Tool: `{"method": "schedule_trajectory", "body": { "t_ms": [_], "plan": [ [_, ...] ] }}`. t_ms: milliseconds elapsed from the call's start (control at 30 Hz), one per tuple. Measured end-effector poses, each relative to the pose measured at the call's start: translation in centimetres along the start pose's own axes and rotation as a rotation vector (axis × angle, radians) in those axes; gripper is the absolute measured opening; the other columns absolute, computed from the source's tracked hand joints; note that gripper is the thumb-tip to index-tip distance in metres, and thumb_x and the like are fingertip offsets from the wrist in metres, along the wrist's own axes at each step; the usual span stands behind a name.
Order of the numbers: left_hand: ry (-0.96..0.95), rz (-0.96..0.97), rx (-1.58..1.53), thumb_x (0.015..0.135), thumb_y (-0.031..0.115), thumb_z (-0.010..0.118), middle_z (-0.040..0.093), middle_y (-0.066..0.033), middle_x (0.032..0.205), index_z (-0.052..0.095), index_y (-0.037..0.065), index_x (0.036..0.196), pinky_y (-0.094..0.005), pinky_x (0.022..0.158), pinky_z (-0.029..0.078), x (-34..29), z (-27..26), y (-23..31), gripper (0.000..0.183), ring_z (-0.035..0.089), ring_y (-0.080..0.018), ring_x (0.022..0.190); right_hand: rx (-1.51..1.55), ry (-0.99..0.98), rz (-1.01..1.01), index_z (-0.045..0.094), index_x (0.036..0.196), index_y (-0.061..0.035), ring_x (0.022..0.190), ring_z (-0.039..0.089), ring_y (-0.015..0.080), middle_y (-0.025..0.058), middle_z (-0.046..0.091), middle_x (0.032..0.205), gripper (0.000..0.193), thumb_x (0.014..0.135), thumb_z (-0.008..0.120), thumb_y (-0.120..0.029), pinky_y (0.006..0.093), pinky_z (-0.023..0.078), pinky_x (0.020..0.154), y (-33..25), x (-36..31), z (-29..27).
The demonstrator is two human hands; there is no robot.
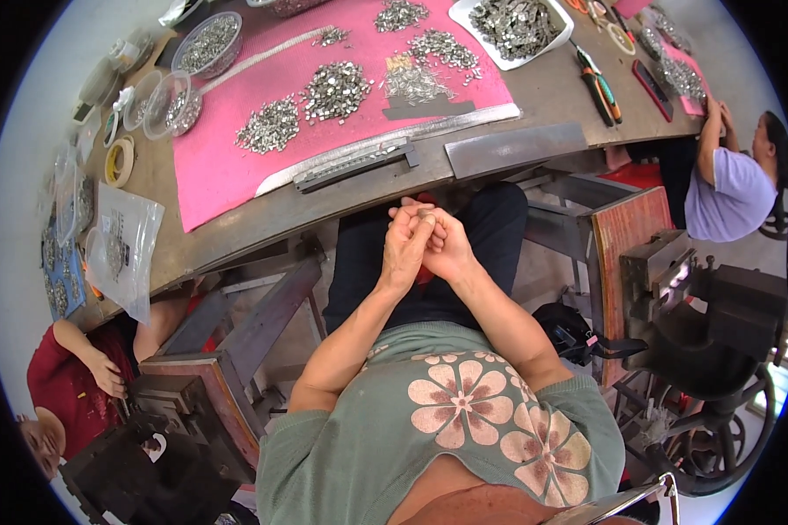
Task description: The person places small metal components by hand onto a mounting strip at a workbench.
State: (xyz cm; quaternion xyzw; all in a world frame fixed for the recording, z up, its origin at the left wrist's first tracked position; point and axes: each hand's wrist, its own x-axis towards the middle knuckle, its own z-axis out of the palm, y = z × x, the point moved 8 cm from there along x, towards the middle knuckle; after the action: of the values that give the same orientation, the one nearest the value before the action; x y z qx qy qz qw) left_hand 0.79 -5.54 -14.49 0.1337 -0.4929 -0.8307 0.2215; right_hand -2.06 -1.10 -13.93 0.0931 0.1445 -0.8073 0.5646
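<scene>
Over my lap, just off the table's front edge, my left hand (404, 247) and my right hand (449, 245) meet with fingers closed together. Whatever they hold, if anything, is hidden by the fingers. Ahead of them, along the table edge, lies a dark slotted metal bar (355, 167) with small pieces in its row. To its right is a flat grey metal plate (515, 150). A pink mat (208, 188) carries heaps of small shiny metal pieces, among them a block-like heap (335, 91), a smaller-piece heap (269, 125) and a heap of thin pins (415, 85).
At the left stand a round plastic tub (208, 44) of metal parts, a tape roll (119, 162) and a clear bag (124, 245). A white tray (566, 45) and pliers (596, 87) lie right. People sit at both sides, beside machine presses (171, 429).
</scene>
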Motion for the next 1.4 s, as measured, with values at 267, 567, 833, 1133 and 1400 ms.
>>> {"method": "schedule_trajectory", "body": {
  "t_ms": [267,567,833,1133,1400],
  "plan": [
    [0.043,-0.072,-0.037,0.097,0.005,0.055,0.065,-0.0051,0.080,0.058,0.001,0.114,-0.0234,0.061,0.050,-0.2,-0.1,-0.3,0.018,0.061,-0.0118,0.067,-0.006,0.064,-0.009,0.053,0.121,0.0027,0.106,0.061,0.0266,0.0283,0.058,0.123,0.035,0.090,0.049,-0.013,0.0352,0.043,0.103,0.1,0.0,-0.3],
    [0.032,-0.009,-0.012,0.097,0.005,0.054,0.065,-0.0048,0.080,0.058,0.001,0.113,-0.0233,0.061,0.050,-0.3,-0.3,-0.3,0.017,0.061,-0.0112,0.067,-0.014,0.048,-0.009,0.053,0.121,0.0028,0.107,0.061,0.0273,0.0288,0.058,0.123,0.035,0.090,0.049,-0.013,0.0350,0.044,0.103,0.2,-0.1,-0.3],
    [0.052,0.000,-0.024,0.097,0.004,0.054,0.065,-0.0049,0.079,0.058,0.001,0.114,-0.0228,0.059,0.049,-0.4,-0.1,-0.2,0.018,0.061,-0.0110,0.066,-0.031,0.082,-0.024,0.053,0.120,0.0042,0.108,0.061,0.0289,0.0298,0.057,0.123,0.035,0.089,0.048,-0.012,0.0354,0.043,0.104,0.2,-0.2,-0.2],
    [0.047,0.008,-0.009,0.097,0.005,0.055,0.065,-0.0056,0.079,0.056,0.001,0.116,-0.0238,0.060,0.049,-0.6,0.7,1.2,0.019,0.061,-0.0114,0.065,-0.026,0.064,-0.002,0.053,0.121,0.0040,0.100,0.063,0.0235,0.0302,0.057,0.124,0.035,0.089,0.048,-0.011,0.0331,0.043,0.103,0.2,0.0,-1.0],
    [0.037,0.049,0.040,0.097,0.005,0.054,0.065,-0.0058,0.079,0.055,0.001,0.117,-0.0242,0.062,0.050,-0.8,1.2,1.7,0.020,0.061,-0.0111,0.067,-0.053,-0.001,-0.003,0.052,0.121,0.0039,0.104,0.062,0.0269,0.0303,0.057,0.123,0.036,0.088,0.047,-0.010,0.0354,0.043,0.103,0.2,-0.1,-0.4]
  ]
}}
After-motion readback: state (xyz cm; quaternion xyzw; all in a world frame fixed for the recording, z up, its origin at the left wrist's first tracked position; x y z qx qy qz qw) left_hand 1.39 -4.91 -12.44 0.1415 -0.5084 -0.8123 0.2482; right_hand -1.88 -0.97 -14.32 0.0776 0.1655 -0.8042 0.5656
